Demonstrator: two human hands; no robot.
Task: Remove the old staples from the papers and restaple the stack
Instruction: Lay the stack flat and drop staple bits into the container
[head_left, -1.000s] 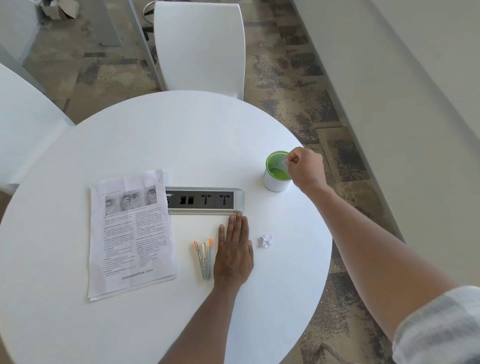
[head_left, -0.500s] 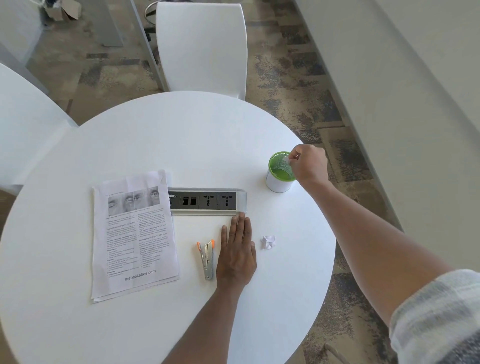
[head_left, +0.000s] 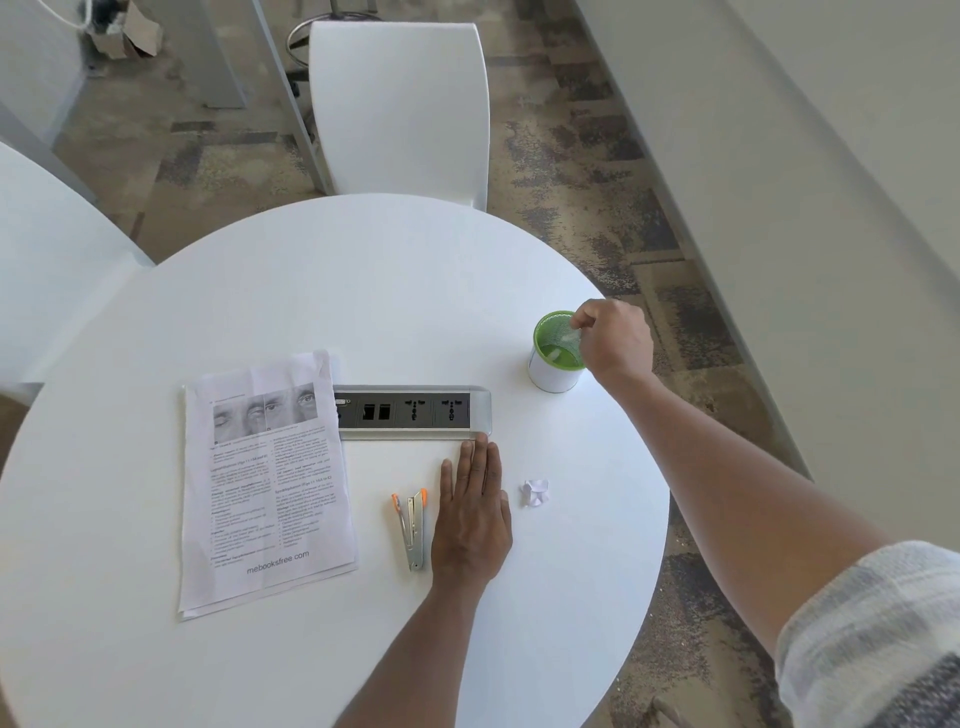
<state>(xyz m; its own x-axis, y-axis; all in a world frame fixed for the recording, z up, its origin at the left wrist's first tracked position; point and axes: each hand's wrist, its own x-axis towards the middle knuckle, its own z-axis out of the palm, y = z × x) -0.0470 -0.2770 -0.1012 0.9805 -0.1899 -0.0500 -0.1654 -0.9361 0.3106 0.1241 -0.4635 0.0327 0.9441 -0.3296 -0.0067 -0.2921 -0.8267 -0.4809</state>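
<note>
Round and white, the surface (head_left: 363, 291) carries everything within reach, with white chairs (head_left: 400, 98) pushed up to its far side over mottled brown carpet.

On its left part lies the stack of printed white paper sheets (head_left: 265, 483), flat, face up, its lower edges slightly fanned so the sheets under the top one show. No staple can be made out at this size. The stack looks light and limp, likely to slide on the smooth top and to crease if lifted by one corner; pinning it flat with a palm and working at the bound corner seems the safer hold.

Just right of it, and apart from it, lies the small metal stapler with orange tips (head_left: 412, 530), stiff and compact, best taken around its body. The left hand (head_left: 471, 514) rests flat beside the stapler, fingers straight and together, holding nothing, its fingertips near the grey recessed socket strip (head_left: 415, 413).

A small crumpled white scrap (head_left: 535, 492) sits to the right of that hand. Farther out, the right hand (head_left: 613, 338) hovers at the rim of the white cup with a green lining (head_left: 555, 358), fingers curled and pinching something pale and thin over its mouth; what it is cannot be told.
</note>
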